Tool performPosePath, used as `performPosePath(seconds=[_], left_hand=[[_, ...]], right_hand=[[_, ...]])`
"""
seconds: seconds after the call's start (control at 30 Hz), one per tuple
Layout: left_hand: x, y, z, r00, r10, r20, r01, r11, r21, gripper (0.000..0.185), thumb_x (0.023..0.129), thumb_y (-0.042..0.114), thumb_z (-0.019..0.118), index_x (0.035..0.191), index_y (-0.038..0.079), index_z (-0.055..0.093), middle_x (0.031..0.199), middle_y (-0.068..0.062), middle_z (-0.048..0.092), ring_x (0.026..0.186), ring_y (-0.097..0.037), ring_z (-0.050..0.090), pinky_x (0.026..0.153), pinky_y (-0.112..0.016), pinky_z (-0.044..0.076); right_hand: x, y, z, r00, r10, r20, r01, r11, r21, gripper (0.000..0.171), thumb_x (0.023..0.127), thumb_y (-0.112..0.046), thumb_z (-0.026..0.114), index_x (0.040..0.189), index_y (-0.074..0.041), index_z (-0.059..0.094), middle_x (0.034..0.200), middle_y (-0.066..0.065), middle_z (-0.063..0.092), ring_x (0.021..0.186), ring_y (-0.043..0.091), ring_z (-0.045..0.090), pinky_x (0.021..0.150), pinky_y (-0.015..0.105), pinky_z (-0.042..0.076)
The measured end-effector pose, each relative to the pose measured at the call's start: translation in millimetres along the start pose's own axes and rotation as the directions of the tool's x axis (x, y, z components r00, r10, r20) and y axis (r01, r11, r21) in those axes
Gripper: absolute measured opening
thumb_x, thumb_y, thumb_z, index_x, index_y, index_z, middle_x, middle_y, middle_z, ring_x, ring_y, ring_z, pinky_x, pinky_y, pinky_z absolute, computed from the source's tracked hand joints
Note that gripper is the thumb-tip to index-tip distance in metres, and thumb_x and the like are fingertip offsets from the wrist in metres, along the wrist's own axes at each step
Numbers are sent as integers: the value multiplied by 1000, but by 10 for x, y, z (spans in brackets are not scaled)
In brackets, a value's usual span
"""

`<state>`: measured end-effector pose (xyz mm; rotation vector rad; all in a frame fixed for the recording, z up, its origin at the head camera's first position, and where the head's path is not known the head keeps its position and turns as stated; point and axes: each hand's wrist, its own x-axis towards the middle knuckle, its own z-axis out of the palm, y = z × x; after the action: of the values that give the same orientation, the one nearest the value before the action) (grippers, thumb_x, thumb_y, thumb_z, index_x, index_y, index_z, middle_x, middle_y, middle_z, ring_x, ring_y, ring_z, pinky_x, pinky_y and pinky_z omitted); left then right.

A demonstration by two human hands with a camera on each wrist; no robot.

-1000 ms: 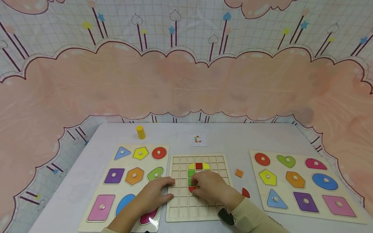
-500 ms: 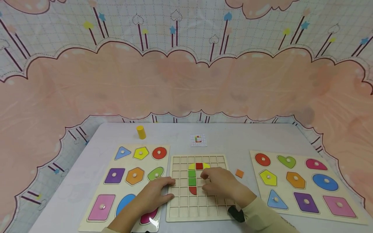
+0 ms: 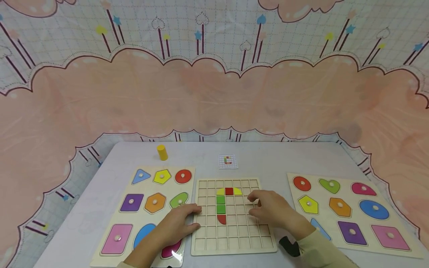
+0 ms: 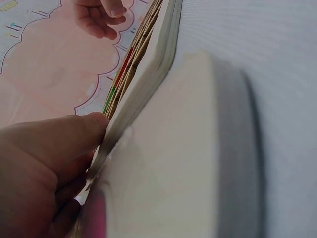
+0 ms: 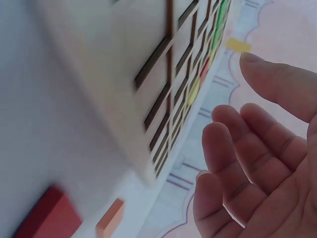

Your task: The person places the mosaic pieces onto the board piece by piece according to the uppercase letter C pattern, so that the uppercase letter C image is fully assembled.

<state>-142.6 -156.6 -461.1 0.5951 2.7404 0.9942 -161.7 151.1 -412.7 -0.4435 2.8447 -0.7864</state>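
Note:
A wooden grid board (image 3: 246,238) lies at the table's middle in the head view. Set in its cells are a yellow quarter-round (image 3: 220,191), a red square (image 3: 229,191), another yellow quarter-round (image 3: 238,191), green squares (image 3: 221,204) and a red quarter-round (image 3: 221,219). My left hand (image 3: 175,223) rests against the board's left edge, thumb and fingers touching it. Over the board's right edge my right hand (image 3: 273,208) hovers with loosely bent fingers, holding nothing. The right wrist view shows a loose red piece (image 5: 47,215) and an orange piece (image 5: 111,218); my right hand hides both in the head view.
A knobbed shape puzzle (image 3: 142,188) lies to the left, partly under my left forearm. Another knobbed puzzle (image 3: 323,210) lies to the right. Behind the grid are a small pattern card (image 3: 228,161) and a yellow cylinder (image 3: 162,152).
My right hand has left the red quarter-round in the grid and moved right, toward the board's edge. The loose orange piece has become hidden behind it. My left hand has stayed put.

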Motion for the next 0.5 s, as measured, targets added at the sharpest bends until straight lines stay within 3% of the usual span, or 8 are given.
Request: performPosePath(seconds=[0.3,0.5], left_hand=[[-8,-3,-3,1000,1,-5,-1,1000,4,40,87,19,78,124,10,67,129,-7,64,126,-32,55,106,-53,43],[-3,1,-3,1000,3,-4,-3,1000,5,39,87,19,78,124,10,67,129,-7,64,126,-32,55,106,-53,43]], right_hand=[[-37,166,-15,996,87,-8,-87,996,-17,28,82,-14,78,109,-13,70,91,-8,63,82,14,53,72,33,48],[-90,295,-85,996,91,-10,-92,994,-52,30,83,-15,78,112,-13,70,100,-4,67,90,18,59,76,38,53]])
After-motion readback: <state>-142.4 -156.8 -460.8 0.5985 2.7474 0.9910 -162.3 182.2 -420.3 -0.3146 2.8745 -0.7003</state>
